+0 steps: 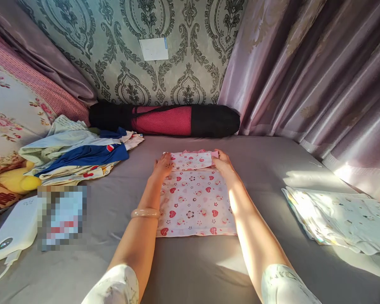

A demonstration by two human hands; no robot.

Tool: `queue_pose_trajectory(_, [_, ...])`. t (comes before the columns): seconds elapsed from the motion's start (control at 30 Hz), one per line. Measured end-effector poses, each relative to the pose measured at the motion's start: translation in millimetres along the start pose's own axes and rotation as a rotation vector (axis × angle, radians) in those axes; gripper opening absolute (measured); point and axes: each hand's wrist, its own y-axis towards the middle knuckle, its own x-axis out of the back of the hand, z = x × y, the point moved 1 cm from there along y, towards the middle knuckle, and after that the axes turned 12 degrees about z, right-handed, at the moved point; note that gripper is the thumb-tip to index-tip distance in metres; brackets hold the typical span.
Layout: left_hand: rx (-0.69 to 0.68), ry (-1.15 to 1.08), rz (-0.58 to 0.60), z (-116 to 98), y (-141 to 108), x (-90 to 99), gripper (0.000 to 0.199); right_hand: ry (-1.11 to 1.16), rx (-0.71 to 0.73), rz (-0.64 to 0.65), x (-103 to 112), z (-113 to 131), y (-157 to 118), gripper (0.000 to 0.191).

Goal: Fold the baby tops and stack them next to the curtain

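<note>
A white garment [190,202] printed with red hearts and small flowers lies flat on the grey sheet, its far end folded over toward me in a narrow band. At the band's left corner is my left hand [163,164], its fingers closed on the cloth. My right hand [222,161] pinches the right corner, where a bit of plain pink fabric shows. Some pink edging sticks out beyond the fold. A bangle circles my left wrist.
Crumpled clothes [85,147] lie at the left, near a white power bank [15,228] with a cable and a pixelated item [65,217]. Folded pale cloth [342,219] rests at the right. A black and red roll [164,120] lies along the wall beside curtains.
</note>
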Motion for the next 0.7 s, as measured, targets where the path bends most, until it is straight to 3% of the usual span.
queue_pose_trajectory(0.1, [-0.006, 0.003, -0.004, -3, 0, -1.8, 0.056, -0.325, 0.065, -0.07, 2, 3, -5, 0.05])
queue_pose_trajectory(0.37, [0.021, 0.028, 0.006, -5, -5, -0.5, 0.051, -0.559, 0.105, -0.065, -5, -3, -18, 0.049])
queue_pose_trajectory(0.5, [0.038, 0.073, -0.03, -16, -9, 2.8, 0.05, -0.798, 0.191, -0.107, -10, 1, -23, 0.054])
queue_pose_trajectory(0.57, [0.005, 0.109, -0.054, -29, -11, 2.1, 0.051, -0.926, 0.249, -0.06, -20, 4, -25, 0.056])
queue_pose_trajectory(0.7, [-0.155, 0.16, -0.024, -64, -14, -9.7, 0.054, -1.133, 0.382, 0.168, -52, 4, -32, 0.053])
